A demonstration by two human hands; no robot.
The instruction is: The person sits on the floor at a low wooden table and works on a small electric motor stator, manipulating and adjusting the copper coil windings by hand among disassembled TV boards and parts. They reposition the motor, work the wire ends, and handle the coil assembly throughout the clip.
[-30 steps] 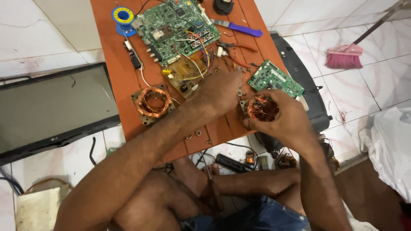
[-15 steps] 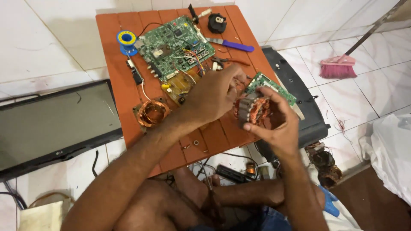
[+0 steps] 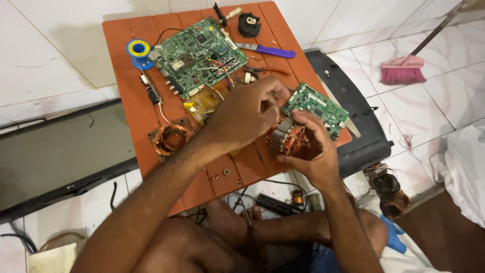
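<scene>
A makeshift electronics repair spot on a tiled home floor: circuit boards (image 3: 198,55), a copper coil (image 3: 169,139) mid-frame, broom (image 3: 404,68) upper right, flat screen (image 3: 55,156) left.

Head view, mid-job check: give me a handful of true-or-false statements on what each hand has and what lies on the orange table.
1. The right hand holds a motor stator wound with copper wire. True.
2. The left hand rests flat on the floor. False: it is raised over the orange table, fingers at the stator's top.
3. A second copper coil lies on the table, apart from both hands. True.
4. The large green circuit board is held in the left hand. False: it lies on the table near the far edge.
5. A purple-handled knife lies near the table's far side. True.
6. The pink broom lies on the table. False: it is on the tiled floor.
</scene>
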